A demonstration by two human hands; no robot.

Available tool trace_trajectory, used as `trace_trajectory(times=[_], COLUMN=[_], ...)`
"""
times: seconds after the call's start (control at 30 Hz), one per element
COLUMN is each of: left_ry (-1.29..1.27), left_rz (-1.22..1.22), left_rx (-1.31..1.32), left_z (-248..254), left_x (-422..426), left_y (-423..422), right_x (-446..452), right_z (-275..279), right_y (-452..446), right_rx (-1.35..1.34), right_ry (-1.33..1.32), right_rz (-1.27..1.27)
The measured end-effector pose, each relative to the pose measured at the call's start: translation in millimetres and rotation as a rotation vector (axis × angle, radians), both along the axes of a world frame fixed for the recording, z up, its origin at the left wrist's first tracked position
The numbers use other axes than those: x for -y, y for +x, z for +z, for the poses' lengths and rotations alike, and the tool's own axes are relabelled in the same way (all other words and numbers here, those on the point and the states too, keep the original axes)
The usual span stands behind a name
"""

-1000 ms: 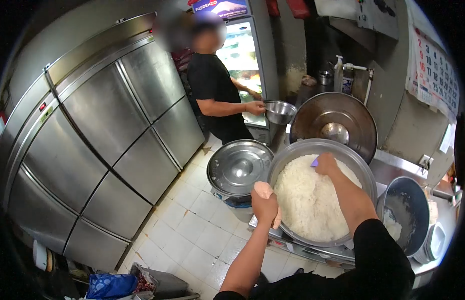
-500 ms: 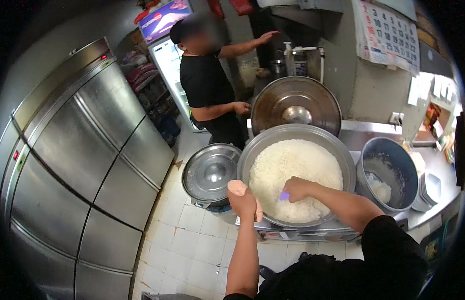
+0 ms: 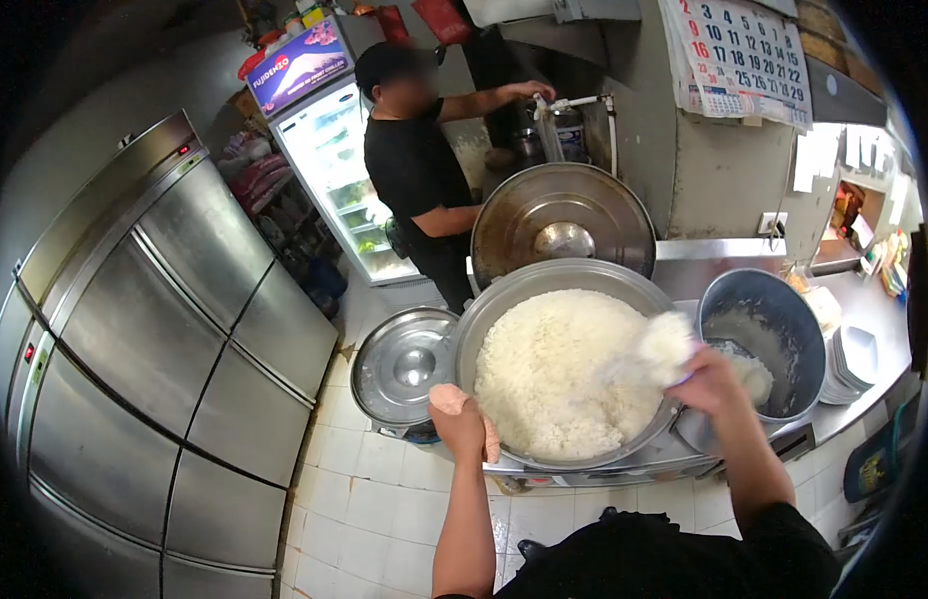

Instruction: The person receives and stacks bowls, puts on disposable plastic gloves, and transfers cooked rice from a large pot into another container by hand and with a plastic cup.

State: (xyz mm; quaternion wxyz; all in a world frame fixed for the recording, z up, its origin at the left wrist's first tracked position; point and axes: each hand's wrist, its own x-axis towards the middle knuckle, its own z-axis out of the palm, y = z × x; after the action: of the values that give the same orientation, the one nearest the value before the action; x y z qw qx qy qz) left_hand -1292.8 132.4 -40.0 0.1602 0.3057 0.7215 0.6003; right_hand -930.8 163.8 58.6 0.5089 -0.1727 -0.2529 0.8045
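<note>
A wide metal pot (image 3: 468,344) full of white rice (image 3: 554,369) stands in front of me. My right hand (image 3: 705,379) is closed on a purple-handled scoop, mostly hidden by the hand and by the clump of rice (image 3: 665,347) it carries above the pot's right rim. To the right stands a deep grey pot (image 3: 813,349) with some rice low inside. My left hand (image 3: 460,429) grips a pink cloth (image 3: 448,399) at the big pot's left edge, close to a round metal lid (image 3: 414,366) on another container.
Behind the rice pot leans a large brown-stained lid (image 3: 564,205). A co-worker (image 3: 414,160) in black stands beyond it, one hand at a tap. Steel refrigerators (image 3: 154,329) line the left. White containers (image 3: 855,359) are stacked at the right.
My right hand has lifted from the rice and moved right with a scoopful towards the grey pot. The view has shifted. The co-worker's outstretched hand has reached the tap.
</note>
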Motion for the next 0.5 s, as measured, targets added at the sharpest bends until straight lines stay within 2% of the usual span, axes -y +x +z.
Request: trace_trajectory(times=[0.03,0.13,0.2,0.27,0.33,0.4,0.47,0.5], left_ry=[-0.001,-0.015,-0.042,-0.038,-0.045,-0.027,-0.052,-0.083], left_rz=[-0.015,-0.016,0.042,0.06,0.051,0.038,0.049,0.053], left_rx=[0.004,0.017,0.026,0.018,0.009,0.008,0.031,0.037], left_z=[-6,-11,-4,0,-3,-9,6,9], left_x=[-2,-5,-2,-3,1,-4,-7,0], left_y=[-3,-6,0,3,1,-2,3,4], right_x=[7,16,2,-14,-28,-30,-57,-58], right_z=[22,46,33,10,-26,-30,-19,7], right_y=[19,100,151,191,193,178,168,138], right_rx=[-0.057,0.136,0.659,1.613,2.228,2.55,2.393,2.237], right_ry=[0.061,0.181,0.327,0.51,0.628,0.641,0.766,0.858], right_rz=[-0.068,-0.419,-0.66,-0.82,-0.522,-0.434,-0.8,-0.833])
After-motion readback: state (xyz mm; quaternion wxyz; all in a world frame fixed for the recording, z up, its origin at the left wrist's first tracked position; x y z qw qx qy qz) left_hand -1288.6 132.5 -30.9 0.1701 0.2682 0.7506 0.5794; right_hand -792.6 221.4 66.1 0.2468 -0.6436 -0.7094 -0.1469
